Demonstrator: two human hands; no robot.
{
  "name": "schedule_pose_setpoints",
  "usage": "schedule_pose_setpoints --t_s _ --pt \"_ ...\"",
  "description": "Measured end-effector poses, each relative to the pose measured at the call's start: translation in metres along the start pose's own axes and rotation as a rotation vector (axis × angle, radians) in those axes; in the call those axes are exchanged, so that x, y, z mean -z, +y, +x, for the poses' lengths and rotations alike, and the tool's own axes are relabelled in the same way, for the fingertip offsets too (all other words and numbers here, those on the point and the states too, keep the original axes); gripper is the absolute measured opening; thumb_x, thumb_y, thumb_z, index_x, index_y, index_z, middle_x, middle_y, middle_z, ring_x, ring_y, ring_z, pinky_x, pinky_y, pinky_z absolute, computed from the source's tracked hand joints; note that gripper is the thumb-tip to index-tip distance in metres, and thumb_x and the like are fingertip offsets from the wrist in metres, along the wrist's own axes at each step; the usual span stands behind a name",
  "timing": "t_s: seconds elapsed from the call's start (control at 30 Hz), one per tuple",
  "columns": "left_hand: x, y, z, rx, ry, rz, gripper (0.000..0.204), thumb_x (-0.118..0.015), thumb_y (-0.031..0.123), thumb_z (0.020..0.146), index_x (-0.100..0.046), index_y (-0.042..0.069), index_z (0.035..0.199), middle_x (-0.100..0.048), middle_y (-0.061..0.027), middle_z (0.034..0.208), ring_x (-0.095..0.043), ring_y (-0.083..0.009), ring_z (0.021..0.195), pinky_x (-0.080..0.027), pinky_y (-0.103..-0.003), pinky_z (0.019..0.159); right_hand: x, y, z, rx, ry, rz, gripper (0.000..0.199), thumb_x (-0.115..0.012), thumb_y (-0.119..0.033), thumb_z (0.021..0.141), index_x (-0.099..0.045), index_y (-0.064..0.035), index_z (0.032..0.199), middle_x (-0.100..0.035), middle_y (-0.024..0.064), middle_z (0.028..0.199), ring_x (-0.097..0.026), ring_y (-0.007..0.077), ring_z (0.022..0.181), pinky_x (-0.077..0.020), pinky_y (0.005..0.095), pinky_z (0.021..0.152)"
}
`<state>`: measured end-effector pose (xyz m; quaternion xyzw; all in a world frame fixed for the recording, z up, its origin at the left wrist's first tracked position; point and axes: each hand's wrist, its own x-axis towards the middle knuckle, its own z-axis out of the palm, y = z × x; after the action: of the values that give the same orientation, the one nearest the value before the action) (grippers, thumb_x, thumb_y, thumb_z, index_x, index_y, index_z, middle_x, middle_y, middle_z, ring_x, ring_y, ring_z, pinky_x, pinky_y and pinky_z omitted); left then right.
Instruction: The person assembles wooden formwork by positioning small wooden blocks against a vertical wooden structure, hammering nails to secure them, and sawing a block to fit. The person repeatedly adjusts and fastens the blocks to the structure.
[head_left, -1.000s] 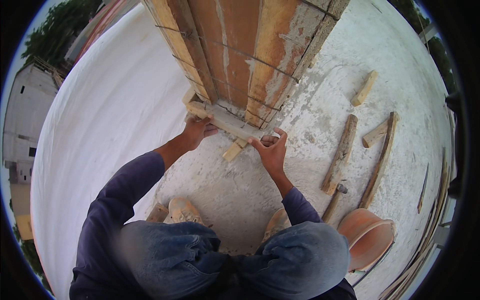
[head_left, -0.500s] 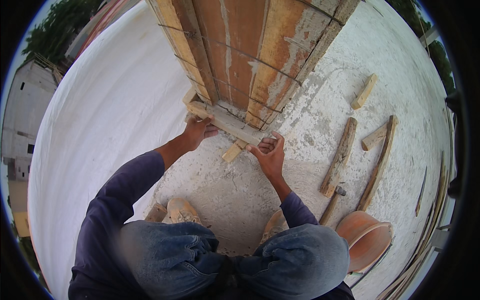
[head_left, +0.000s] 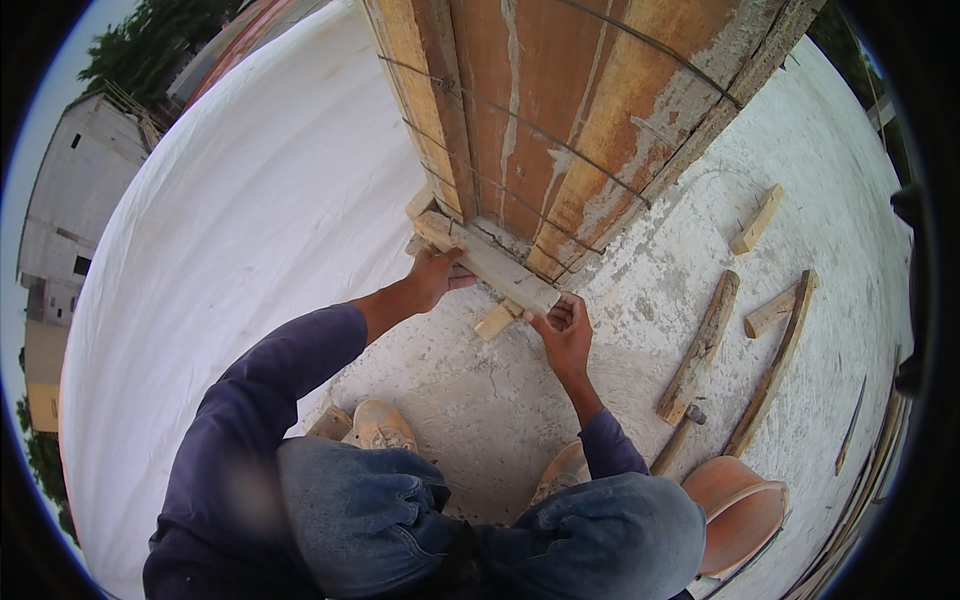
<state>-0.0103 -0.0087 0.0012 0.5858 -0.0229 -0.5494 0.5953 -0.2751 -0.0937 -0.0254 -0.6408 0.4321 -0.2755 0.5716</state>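
A short, pale, cement-stained wood block (head_left: 490, 264) lies across the foot of a tall wooden form (head_left: 535, 130) bound with wire. My left hand (head_left: 436, 280) grips its near side towards the left end, thumb on top and fingers curled below. At the other end, my right hand (head_left: 566, 328) closes round the block's corner with thumb and fingers. Another small piece of wood (head_left: 497, 320) sticks out from under the block towards me. More short wood (head_left: 421, 203) shows at the form's left corner, partly covered by the block.
On the rough concrete floor (head_left: 640, 375) to the right lie a nail-studded block (head_left: 758, 220), a thick wood offcut (head_left: 700, 345), a curved stick (head_left: 775, 365) and a hammer (head_left: 682, 440). An orange bucket-like container (head_left: 735, 515) stands by my right knee. White sheeting (head_left: 230, 230) spreads on the left.
My view has shifted, so the scene sits further right and lower. My right fingers have closed further round the block's right end. My left hand stays on the block.
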Motion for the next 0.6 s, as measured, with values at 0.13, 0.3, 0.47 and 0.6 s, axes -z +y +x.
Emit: schedule_pose_setpoints --t_s 0.13,0.3,0.47,0.6 --pt "-0.003 -0.003 -0.009 -0.039 -0.035 -0.036 0.05 -0.063 0.02 0.107 -0.038 0.004 0.147 -0.056 -0.0171 0.143 -0.065 -0.0335 0.125 -0.056 -0.05 0.107 0.001 0.007 -0.002 0.058 -0.001 0.11 0.064 -0.093 -0.015 0.083 -0.054 0.002 0.132 -0.067 0.0102 0.112 -0.064 0.0168 0.099 -0.0557 0.0319 0.089" --pt "-0.016 0.007 -0.046 -0.117 -0.085 -0.003 0.054 -0.065 0.021 0.106 -0.037 0.007 0.149 -0.056 -0.0132 0.143 -0.061 -0.0313 0.129 -0.053 -0.051 0.109 0.008 0.0 -0.015 -0.013 -0.053 0.17 0.063 -0.091 -0.01 0.084 -0.053 0.001 0.132 -0.068 0.0115 0.115 -0.065 0.017 0.102 -0.0559 0.032 0.09" --pt "-0.017 0.005 -0.085 -0.02 -0.18 0.059 0.057 -0.066 0.028 0.106 -0.039 0.007 0.151 -0.055 -0.0097 0.147 -0.048 -0.0266 0.141 -0.043 -0.053 0.116 0.019 -0.024 -0.07 -0.06 -0.185 0.205 0.059 -0.092 -0.014 0.084 -0.056 -0.0015 0.128 -0.068 0.0103 0.115 -0.067 0.0177 0.103 -0.0567 0.0321 0.09" --pt "-0.01 -0.007 -0.114 0.059 -0.196 0.07 0.056 -0.065 0.031 0.107 -0.043 0.003 0.149 -0.057 -0.0123 0.143 -0.057 -0.0273 0.133 -0.048 -0.049 0.113 0.049 -0.034 -0.116 0.097 -0.458 -0.129 0.05 -0.091 -0.017 0.085 -0.063 -0.0051 0.124 -0.068 0.0117 0.119 -0.068 0.0226 0.106 -0.0579 0.0371 0.092"
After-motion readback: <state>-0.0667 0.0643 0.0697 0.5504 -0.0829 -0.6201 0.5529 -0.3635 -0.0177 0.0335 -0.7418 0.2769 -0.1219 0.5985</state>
